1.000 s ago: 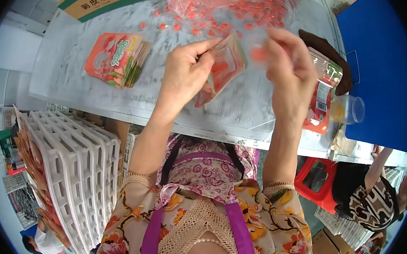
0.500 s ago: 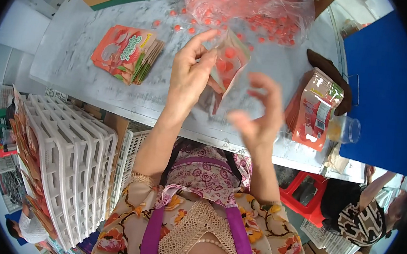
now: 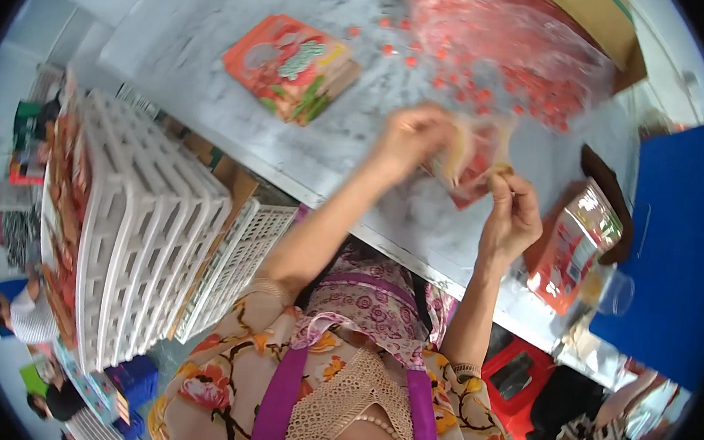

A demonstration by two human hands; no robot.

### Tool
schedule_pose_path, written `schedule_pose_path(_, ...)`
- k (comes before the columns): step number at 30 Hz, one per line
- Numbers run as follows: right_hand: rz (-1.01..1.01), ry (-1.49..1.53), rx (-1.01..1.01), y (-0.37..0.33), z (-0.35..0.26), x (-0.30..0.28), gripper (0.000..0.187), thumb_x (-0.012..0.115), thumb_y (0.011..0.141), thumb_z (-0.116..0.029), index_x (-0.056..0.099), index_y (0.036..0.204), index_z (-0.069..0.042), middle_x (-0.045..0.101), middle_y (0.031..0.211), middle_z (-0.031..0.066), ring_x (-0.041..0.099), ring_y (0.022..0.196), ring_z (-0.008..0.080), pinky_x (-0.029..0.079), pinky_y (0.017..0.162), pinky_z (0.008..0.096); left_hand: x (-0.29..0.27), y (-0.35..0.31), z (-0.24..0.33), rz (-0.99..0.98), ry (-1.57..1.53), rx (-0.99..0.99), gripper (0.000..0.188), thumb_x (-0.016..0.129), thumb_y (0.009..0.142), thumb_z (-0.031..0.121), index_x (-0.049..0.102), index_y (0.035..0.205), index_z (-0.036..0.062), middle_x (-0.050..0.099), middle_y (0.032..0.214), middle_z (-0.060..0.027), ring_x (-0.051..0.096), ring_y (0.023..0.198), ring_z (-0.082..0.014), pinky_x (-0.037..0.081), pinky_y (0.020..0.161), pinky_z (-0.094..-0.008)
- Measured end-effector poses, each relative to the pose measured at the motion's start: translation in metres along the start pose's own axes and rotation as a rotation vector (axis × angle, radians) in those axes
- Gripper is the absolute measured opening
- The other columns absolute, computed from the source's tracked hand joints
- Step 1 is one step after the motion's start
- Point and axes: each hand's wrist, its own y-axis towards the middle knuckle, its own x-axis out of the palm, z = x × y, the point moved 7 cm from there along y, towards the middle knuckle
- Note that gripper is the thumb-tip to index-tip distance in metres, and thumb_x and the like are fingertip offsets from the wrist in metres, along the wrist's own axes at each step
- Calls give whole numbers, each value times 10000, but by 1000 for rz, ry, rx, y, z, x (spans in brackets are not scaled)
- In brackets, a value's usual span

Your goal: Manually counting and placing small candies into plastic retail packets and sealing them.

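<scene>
Pouch of thin clear-and-red film drawn between left hand and right hand

It hangs, slightly blurred, above the marbled grey-white tabletop, near the front edge. The left fingers are clamped on its left side; the right thumb and forefinger pinch its lower right corner. Small round red pieces lie scattered toward the far edge, beside a crinkled, see-through plastic bag of similar pieces. Leftward lies a flat, fanned stack of red-and-green rectangular pouches. By the right edge are shiny red pouches and a round clear plastic cup.
</scene>
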Motion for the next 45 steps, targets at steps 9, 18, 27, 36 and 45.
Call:
schedule_pose_path(9, 5, 203, -1, 20, 18, -2, 49, 655, 891, -13, 628, 919, 17, 696, 893, 89, 616, 772, 107, 502, 686, 247, -46, -27, 33, 296, -143, 128, 56, 646, 885, 38, 675, 905, -5, 618, 876, 6, 571, 742, -63, 494, 626, -228)
schedule_pose_path(18, -165, 299, 71, 10, 5, 32, 53, 652, 902, -16, 627, 945, 3, 686, 910, 76, 605, 769, 111, 482, 689, 237, -56, -33, 49, -103, -25, -85, 216, 753, 803, 32, 713, 1000, -48, 724, 905, -106, 669, 837, -121, 555, 775, -270)
schedule_pose_path(27, -557, -250, -82, 32, -49, 52, 386, 812, 699, -96, 678, 1051, -17, 694, 874, 90, 659, 779, 162, 527, 684, 331, -50, -51, 52, 65, 191, -30, 152, 755, 816, 52, 744, 959, 3, 733, 849, -67, 644, 741, -66, 523, 641, -225)
schedule_pose_path(36, -886, -390, -90, 34, -43, 78, 188, 812, 687, -103, 708, 805, 1, 663, 703, 100, 638, 613, 219, 475, 568, 318, -45, -53, 48, -56, 234, -89, 124, 694, 833, -4, 736, 950, -15, 724, 839, -57, 584, 548, -26, 421, 413, -164)
schedule_pose_path(45, -588, -304, -557, 23, -91, 47, 314, 786, 675, -55, 696, 975, -41, 674, 984, 94, 627, 863, 239, 512, 720, 364, -61, -57, 51, 76, 150, -130, 178, 714, 815, 5, 713, 990, -28, 700, 759, -45, 577, 506, -54, 442, 401, -178)
